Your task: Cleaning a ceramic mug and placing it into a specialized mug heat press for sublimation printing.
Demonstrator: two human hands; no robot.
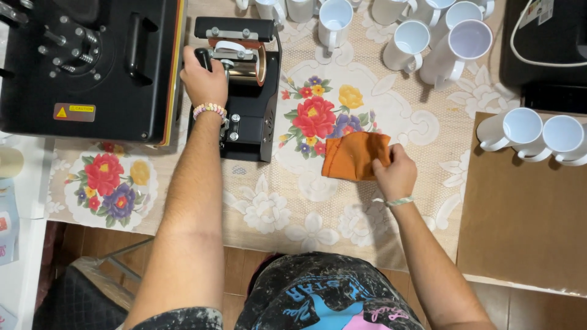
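Note:
My left hand (202, 79) grips the black lever handle of a small black mug press (251, 116) that stands on the flowered tablecloth. A mug sits clamped sideways in the press's round heater at its top. My right hand (396, 174) holds a folded orange cloth (351, 156) that lies on the tablecloth, to the right of the press. A bead bracelet circles my left wrist and a thin band my right.
A large black flat heat press (92, 61) fills the top left. Several white mugs (406, 46) stand along the far edge, and more mugs (538, 131) sit on a brown board (520, 226) at right. A black device with a white cable (550, 43) is top right.

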